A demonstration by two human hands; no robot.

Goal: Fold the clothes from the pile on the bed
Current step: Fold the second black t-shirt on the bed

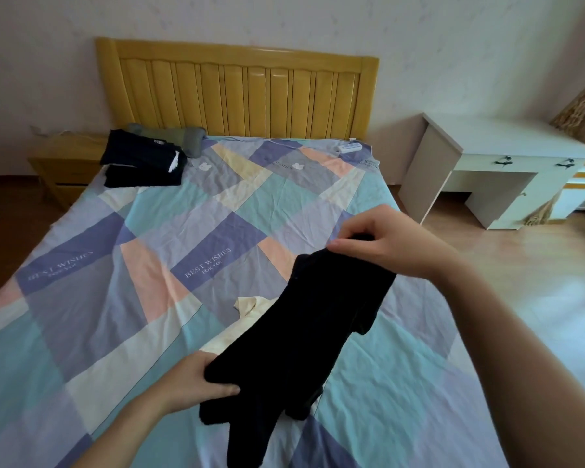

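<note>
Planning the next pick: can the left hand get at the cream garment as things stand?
Probably not yet. The left hand grips the black garment, as does the right hand, and that garment drapes over most of the cream garment.

Pale walls, yellow wood headboard (237, 92) w/ matching nightstand (65, 163) at left, white desk (493, 163) at right, glossy wood floor (534, 271).
</note>
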